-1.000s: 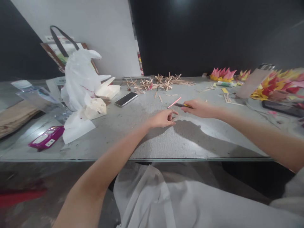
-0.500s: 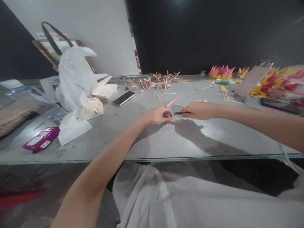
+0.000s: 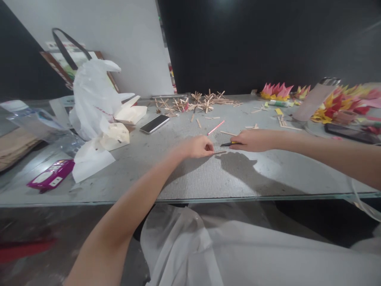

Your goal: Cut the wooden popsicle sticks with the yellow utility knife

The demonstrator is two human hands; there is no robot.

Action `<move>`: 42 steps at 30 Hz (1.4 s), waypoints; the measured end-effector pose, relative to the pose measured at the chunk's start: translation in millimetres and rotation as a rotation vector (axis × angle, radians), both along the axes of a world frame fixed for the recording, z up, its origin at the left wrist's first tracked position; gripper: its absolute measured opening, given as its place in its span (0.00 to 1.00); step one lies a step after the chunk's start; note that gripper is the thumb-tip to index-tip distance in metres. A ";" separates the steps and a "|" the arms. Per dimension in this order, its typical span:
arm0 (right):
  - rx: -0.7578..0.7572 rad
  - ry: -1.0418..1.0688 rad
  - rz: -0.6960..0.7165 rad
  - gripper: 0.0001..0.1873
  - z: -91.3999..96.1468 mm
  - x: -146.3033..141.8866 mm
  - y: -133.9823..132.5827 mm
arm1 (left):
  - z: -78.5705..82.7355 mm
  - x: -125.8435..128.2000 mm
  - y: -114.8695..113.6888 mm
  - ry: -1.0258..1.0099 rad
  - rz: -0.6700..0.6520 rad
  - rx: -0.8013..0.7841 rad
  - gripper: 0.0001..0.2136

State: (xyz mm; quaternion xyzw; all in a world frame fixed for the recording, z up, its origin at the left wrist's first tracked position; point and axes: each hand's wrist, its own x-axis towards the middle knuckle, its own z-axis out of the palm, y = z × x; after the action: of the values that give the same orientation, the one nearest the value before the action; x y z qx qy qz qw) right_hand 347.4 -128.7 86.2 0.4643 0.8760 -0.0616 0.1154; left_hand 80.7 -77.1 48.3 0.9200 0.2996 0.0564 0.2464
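Observation:
My left hand [image 3: 196, 147] rests on the grey table [image 3: 208, 174] with its fingers pinched on the end of a flat wooden stick [image 3: 219, 152] lying on the surface. My right hand [image 3: 253, 140] is closed around a small dark cutter with a yellow part [image 3: 229, 144], whose tip points left toward the stick. A pink striped stick [image 3: 216, 127] lies just beyond both hands. Loose wooden sticks [image 3: 228, 133] lie near it.
A pile of glued wooden stick shapes [image 3: 196, 103] sits at the back. A phone [image 3: 154, 123], a white plastic bag [image 3: 92, 99], cream boxes [image 3: 131, 114] and a purple packet [image 3: 50, 178] lie at left. Pink and yellow paper flowers [image 3: 276, 91] and another phone [image 3: 348, 133] are at right.
My left hand has closed onto the wooden stick and drawn it nearer on the table. My right hand with the cutter has shifted slightly toward me and to the right.

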 end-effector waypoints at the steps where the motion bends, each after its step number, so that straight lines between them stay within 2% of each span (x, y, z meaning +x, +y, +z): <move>1: -0.001 0.003 -0.001 0.24 0.8 -0.3 -0.5 | 0.0 -0.2 0.5 0.005 0.007 -0.001 0.08; 7: 0.009 -0.006 0.006 0.23 0.9 -1.2 0.2 | 0.3 0.5 1.7 0.003 0.092 -0.083 0.10; 16: 0.009 -0.026 0.011 0.24 2.2 -3.3 1.3 | -4.3 0.2 3.9 -0.029 0.087 -0.131 0.12; 23: 0.005 -0.029 -0.001 0.24 4.9 -5.2 -1.2 | -4.0 3.3 -4.2 -0.016 0.017 0.015 0.12; 29: 0.037 -0.068 0.016 0.25 5.1 -2.6 -5.5 | -5.9 5.5 -8.3 -0.056 -0.069 0.042 0.12; 38: 0.055 -0.065 0.010 0.24 9.1 -4.5 -9.6 | -8.0 12.3 -16.5 0.010 -0.099 0.185 0.11; 42: 0.056 -0.085 0.021 0.24 8.1 -0.7 -10.8 | -10.2 14.1 -18.0 0.023 -0.114 0.228 0.07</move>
State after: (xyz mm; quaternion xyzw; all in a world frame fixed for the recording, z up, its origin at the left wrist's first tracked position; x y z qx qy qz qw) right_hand 346.6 -139.5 94.3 0.4604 0.8765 -0.0160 0.1399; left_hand 94.8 -95.1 38.0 0.9581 0.2414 0.0657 0.1394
